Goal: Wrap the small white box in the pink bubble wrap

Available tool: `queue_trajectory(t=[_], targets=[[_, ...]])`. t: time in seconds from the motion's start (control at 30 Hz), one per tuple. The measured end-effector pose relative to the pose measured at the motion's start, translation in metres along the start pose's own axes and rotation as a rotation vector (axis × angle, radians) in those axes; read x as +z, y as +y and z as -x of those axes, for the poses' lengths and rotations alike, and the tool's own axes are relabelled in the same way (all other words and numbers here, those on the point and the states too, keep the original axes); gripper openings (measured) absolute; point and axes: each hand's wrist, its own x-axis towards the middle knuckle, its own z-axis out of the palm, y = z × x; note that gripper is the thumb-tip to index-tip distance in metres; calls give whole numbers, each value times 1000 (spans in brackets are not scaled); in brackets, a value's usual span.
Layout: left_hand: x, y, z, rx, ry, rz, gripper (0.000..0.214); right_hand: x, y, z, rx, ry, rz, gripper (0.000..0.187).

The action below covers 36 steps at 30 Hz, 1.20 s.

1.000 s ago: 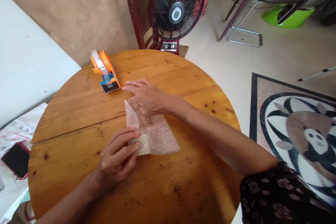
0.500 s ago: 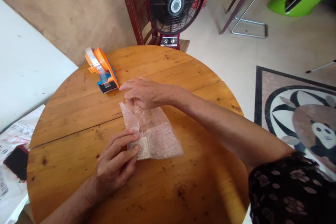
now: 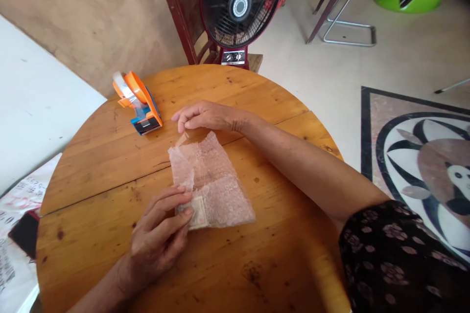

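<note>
A sheet of bubble wrap (image 3: 223, 190) lies flat on the round wooden table, its left side folded over. Near its lower left is a small pale rectangular item (image 3: 198, 212), partly covered by the folded wrap. My left hand (image 3: 161, 230) holds the fold down, fingers and thumb pressed on the wrap and the item's edge. Above the wrap's far edge is my right hand (image 3: 200, 116), fingers bent in a pinch. A short strip of clear tape (image 3: 182, 139) hangs from its fingertips.
An orange and blue tape dispenser (image 3: 137, 102) stands at the table's far left. Behind the wooden table (image 3: 275, 254), a fan (image 3: 240, 7) sits on a chair (image 3: 183, 14). A dark phone-like object (image 3: 25, 234) rests on a white printed bag (image 3: 14, 264) at left.
My right hand has lifted slightly off the wrap's far edge, bringing the tape strip into view. My left hand stays on the fold. The camera view has shifted a little.
</note>
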Motion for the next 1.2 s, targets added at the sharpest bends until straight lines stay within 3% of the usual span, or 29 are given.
queue_trajectory(t=[0.13,0.23,0.4,0.53,0.67,0.87,1.0,1.2], targets=[[1,0,-1,2,0,14,38,-5,3,6,8,19,-27,20],[2,0,-1,8,4,20,39,-5,0,16,-47,-11,21,35],[3,-1,-1,3,13,38,38,6,-17,30,-65,-59,384,46],[3,-1,0,-4,14,44,38,16,-27,31,-19,23,591,44],[4,-1,0,-4,23,43,36,13,-30,32,47,147,583,46],[5,-1,-3,8,29,27,36,13,-40,41,93,101,575,53],[3,0,-4,2,2,30,35,20,-54,66,246,222,532,56],[-3,-1,-6,-6,-82,-21,31,54,-82,145,629,277,350,67]])
